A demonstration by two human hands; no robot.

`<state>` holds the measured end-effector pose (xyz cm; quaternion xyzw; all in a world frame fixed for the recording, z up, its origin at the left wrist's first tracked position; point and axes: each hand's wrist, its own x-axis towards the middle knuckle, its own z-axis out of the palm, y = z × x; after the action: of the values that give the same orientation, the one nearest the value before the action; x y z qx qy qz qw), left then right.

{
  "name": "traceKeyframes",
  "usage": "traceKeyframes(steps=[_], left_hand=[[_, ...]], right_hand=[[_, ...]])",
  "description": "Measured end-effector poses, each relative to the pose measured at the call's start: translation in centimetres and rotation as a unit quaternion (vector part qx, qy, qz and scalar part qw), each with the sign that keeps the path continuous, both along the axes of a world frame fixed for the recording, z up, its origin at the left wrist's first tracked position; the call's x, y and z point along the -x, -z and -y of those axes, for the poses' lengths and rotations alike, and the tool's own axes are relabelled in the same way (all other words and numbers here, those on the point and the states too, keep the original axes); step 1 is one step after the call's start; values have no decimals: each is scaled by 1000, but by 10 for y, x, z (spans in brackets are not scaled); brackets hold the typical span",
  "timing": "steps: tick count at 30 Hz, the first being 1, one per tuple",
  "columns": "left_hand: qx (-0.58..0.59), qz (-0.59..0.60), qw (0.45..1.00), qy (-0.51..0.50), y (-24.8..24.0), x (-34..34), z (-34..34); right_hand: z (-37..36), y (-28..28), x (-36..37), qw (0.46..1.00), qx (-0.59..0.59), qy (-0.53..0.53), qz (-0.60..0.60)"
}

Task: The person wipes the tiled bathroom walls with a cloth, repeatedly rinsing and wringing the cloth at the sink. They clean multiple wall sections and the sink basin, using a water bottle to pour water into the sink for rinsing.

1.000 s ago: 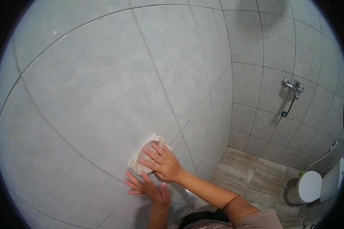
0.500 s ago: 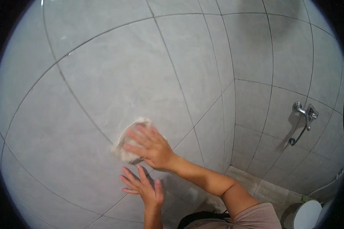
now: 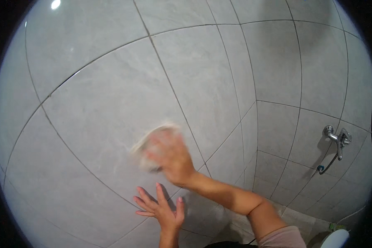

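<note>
Hands apart: right hand [image 3: 171, 157] lies over the pale cloth [image 3: 141, 160] against the tiled wall [image 3: 91, 120] (blurred, can't tell if gripped), left hand [image 3: 163, 211] splayed, holding nothing, just below the cloth.

Right hand [image 3: 175, 161] and cloth [image 3: 140, 149]: blurring. Glare spot [image 3: 56, 4]: shining on tiles [image 3: 99, 25] up-left of that hand. Grout lines [image 3: 149, 36]: bowing outward.

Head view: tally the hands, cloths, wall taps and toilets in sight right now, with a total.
Hands: 2 (left hand, right hand)
Cloths: 1 (pale cloth, under the right hand)
Wall taps: 1 (chrome tap)
Toilets: 1 (white toilet, cut off by the view's edge)
Total: 5
</note>
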<state>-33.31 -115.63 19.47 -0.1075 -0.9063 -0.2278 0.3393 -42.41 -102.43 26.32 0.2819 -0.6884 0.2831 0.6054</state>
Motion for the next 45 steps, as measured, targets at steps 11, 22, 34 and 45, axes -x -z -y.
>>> traceKeyframes(steps=[11, 22, 34, 45], left_hand=[[3, -77, 997, -27, 0, 22, -35], [40, 3, 998, 48, -46, 84, -202], [48, 34, 998, -8, -10, 110, -279], [143, -19, 989, -24, 44, 121, -280]], right_hand=[[-171, -102, 101, 905, 349, 242, 12], [-184, -222, 98, 959, -129, 47, -246], [-421, -85, 175, 983, 34, 175, -51], [-308, 143, 106, 973, 171, 27, 151]])
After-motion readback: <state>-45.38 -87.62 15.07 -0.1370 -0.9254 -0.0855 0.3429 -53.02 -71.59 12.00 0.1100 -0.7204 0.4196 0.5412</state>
